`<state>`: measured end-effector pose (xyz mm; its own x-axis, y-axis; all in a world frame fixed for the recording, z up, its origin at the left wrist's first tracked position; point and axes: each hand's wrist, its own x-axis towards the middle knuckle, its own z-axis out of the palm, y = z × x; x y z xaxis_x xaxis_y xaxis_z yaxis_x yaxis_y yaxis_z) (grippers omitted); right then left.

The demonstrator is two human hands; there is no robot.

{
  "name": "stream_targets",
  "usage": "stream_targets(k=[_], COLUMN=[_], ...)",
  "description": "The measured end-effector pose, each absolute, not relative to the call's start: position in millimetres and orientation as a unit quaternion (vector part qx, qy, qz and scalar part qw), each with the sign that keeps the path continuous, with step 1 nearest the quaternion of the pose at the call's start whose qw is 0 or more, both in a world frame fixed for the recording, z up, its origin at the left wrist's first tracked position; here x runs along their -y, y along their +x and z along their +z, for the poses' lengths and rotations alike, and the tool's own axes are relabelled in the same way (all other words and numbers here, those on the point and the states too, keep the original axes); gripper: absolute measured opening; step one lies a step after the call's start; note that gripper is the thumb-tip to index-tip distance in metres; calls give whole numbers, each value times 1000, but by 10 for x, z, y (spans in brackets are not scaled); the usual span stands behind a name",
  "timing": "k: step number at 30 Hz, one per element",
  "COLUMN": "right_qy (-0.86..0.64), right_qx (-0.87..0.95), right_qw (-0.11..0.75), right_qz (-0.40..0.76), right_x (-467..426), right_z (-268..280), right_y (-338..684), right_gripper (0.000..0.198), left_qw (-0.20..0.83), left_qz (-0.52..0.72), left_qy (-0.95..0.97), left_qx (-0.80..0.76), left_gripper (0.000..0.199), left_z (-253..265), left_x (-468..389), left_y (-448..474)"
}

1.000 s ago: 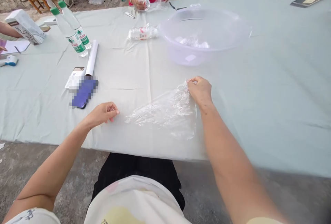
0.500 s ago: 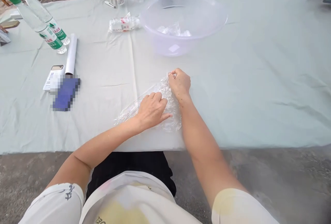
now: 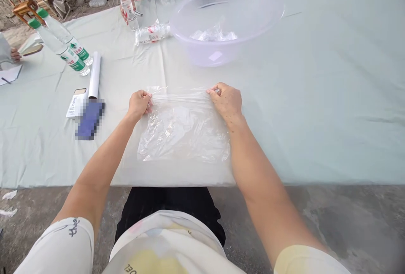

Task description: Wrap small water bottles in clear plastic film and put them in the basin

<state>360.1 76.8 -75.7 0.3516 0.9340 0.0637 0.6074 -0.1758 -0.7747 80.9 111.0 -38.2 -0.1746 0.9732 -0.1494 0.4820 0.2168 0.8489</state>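
Note:
A clear, crinkled plastic bag [image 3: 185, 132] lies spread on the cloth-covered table in front of me. My left hand [image 3: 140, 104] pinches its far left corner, while the far right corner is between the thumb and fingers of my right hand [image 3: 225, 100]. Between both hands the bag's far edge is pulled taut into straight creases. Its near part rests flat and wrinkled near the table's front edge. Beyond my hands stands a translucent purple basin [image 3: 218, 52] with crumpled clear plastic [image 3: 215, 34] inside.
Two green-capped water bottles [image 3: 74, 56], a white roll [image 3: 95, 75], a white box [image 3: 76, 103] and a blurred blue item [image 3: 90, 120] are at the left. A wrapped bottle [image 3: 153, 33] lies beside the basin. Across the table, a person's hand holds an upright bottle [image 3: 129, 10].
My left hand has moved away from the bag's middle to its far left corner, and the bunched bag is now stretched wide. Across the table, the other person's bottle has come down onto the table.

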Motion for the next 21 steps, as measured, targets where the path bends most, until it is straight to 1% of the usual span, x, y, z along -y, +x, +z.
stream_targets(k=[2,4,7,9,11,13,15,16,18,19,21], right_qy=[-733,-744,-747,-699,-608,-493,-409,-393,-407,-426,-471], right_qx=[510,474,433,470,570,701,806,839,869,871,861], right_qw=[386,419,491,536,552,512,419,365,271,235,185], right_qz=[232,214,120,57,30,53,89,93,75,63,54], right_x=[-764,-754,-699,-619,-513,-417,-370,-369,-395,-414,-447], right_z=[-743,-707,-571,-434,-317,-283,-343,-398,-521,-575,-650], right_y=[3640,3716,3797,3737,3557,3302,3056,2962,2856,2844,2879], right_gripper=[13,16,21,21,19,19,19,19,22,28,48], left_qw=[350,338,324,321,321,326,332,335,345,351,358], left_qz=[316,302,281,282,284,285,288,290,293,294,305], left_qy=[546,554,561,562,561,559,556,554,547,542,529], left_qx=[-693,-698,-708,-708,-708,-707,-706,-705,-704,-704,-706], left_gripper=[17,14,11,11,13,14,15,15,16,17,19], left_z=[-444,-478,-488,-482,-475,-471,-472,-474,-485,-493,-506], left_x=[-1145,-1143,-1109,-1082,-1062,-1051,-1047,-1046,-1050,-1060,-1115], left_y=[779,783,804,817,834,852,860,855,819,788,703])
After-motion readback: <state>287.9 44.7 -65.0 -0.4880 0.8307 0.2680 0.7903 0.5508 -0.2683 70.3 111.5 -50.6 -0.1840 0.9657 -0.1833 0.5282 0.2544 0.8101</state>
